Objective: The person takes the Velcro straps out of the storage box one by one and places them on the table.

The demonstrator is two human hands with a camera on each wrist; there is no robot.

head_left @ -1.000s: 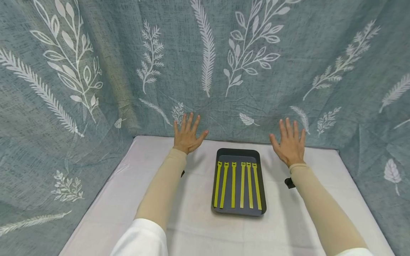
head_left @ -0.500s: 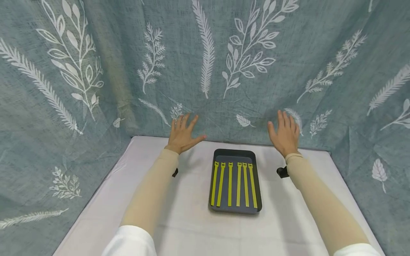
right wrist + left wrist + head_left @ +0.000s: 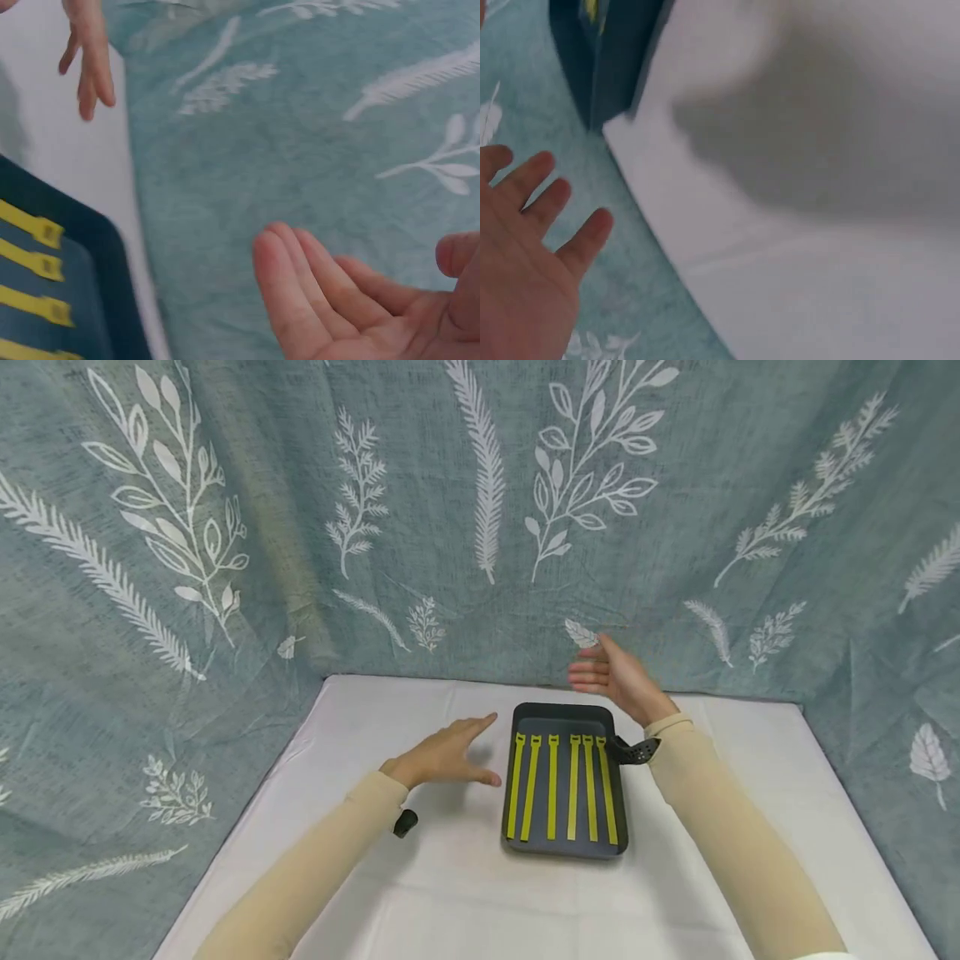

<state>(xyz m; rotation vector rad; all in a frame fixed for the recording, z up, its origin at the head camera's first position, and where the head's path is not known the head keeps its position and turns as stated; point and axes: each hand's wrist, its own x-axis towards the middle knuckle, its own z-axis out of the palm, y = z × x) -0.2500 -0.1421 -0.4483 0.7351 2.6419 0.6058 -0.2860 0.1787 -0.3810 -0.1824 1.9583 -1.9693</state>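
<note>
Swung inward: our left hand (image 3: 442,753) and right hand (image 3: 622,681), now nearer dark tray (image 3: 564,714), both loosely extended, holding nothing; we'd best move gently, yellow cable ties (image 3: 552,789) undisturbed.

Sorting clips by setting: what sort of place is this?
Probably a makeshift recording booth: leaf-patterned cloth hangs on three sides of a white-covered table bearing a dark tray of yellow straps.
</note>
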